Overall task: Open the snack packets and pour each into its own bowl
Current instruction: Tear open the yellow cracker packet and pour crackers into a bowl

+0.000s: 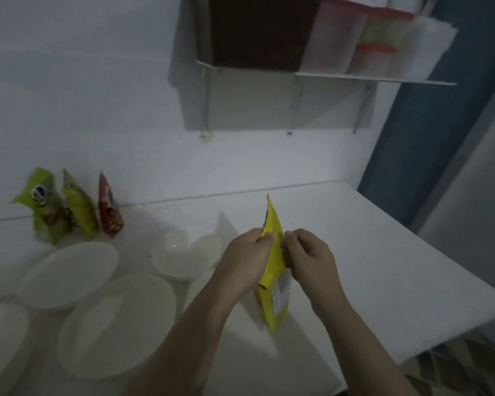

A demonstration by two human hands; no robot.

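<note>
So there's one yellow packet [275, 261] held up edge-on over the white table [383, 252], roughly in the middle of the view and a bit to the right of the bowls. Both hands are on it: the left hand [247, 260] pinches the left side of the packet near its upper part with thumb and curled fingers, and the right hand [309, 260] pinches the right side at about the same height, knuckles almost facing each other. Top corner of the packet points up and away, bottom end hangs down between the wrists; can't tell if it's torn yet, the picture's a bit blurry. Left of the hands I count four white bowls for sure: a small round bowl [186, 252] just beside the left hand, a bigger bowl [69, 274] further left, a near bowl [117, 330] in front of that, and a cut-off bowl [0, 335] at the left edge. Far left, against the wall, three more packets stand in a row, touching or nearly: a green packet [45, 204], a yellow-green packet [79, 204], and a red packet [109, 207]. Up on the wall there's one shelf [355, 77] with some containers on it.
</note>
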